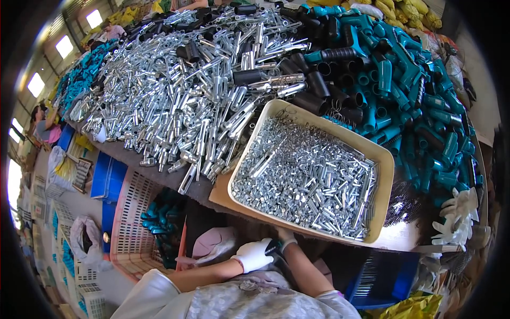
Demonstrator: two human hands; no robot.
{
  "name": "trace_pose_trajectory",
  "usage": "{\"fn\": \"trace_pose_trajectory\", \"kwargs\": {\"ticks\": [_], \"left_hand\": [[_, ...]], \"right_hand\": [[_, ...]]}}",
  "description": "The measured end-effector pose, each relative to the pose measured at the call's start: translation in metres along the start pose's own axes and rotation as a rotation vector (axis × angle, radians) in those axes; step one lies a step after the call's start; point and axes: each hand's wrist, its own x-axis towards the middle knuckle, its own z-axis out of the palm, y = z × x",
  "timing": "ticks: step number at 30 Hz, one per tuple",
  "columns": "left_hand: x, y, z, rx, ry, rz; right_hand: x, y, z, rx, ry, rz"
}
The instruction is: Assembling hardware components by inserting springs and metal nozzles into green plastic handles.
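Our left hand (255,256), in a white knitted glove, had its grip closed around a small dark piece (273,246), low in front of our body, just below the front edge of the tabletop (127,154). Our right hand (287,237) met it from the other side, but the overhang and shadow hid most of its fingers, so we could not tell how its grip stood. We judged the step in hand to be two-handed handling of that piece, perhaps fitting or turning something in it. The next move, as we read it, called for a steady left grip while the right fingers worked at the piece's far end.

Above our hands sat a cream tray (387,196), smooth-walled with rounded corners, tilted to our view and filled with shiny metal bits: short pins, stubby nuts and thin rods. Left of it spread a heap of slotted metal sleeves (159,95), bright, hard and cylindrical. Black tubes (317,85) with a duller finish lay behind the tray, beside curved, glossy teal handles (385,77). Near the tray's right side we saw a dark, wiry tangle of springs (401,204), and beyond it limp, soft white gloves (457,218). Down to our left stood a pink lattice crate (133,196).
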Motion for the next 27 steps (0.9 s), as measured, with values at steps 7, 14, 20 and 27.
{"fn": "trace_pose_trajectory", "kwargs": {"ticks": [7,14,20,27], "left_hand": [[0.023,-0.031,0.043,-0.039,0.127,-0.150],[0.003,-0.010,0.008,-0.022,0.127,-0.120],[0.025,-0.018,0.038,-0.038,0.103,-0.032],[-0.106,-0.031,-0.111,-0.264,0.371,0.049]], "right_hand": [[-0.053,-0.106,-0.007,0.079,0.233,-0.035],[-0.056,-0.116,-0.013,0.335,0.156,0.084],[-0.044,-0.079,-0.013,0.010,0.299,0.020],[-0.136,-0.275,-0.146,0.121,-0.354,-0.367]]}}
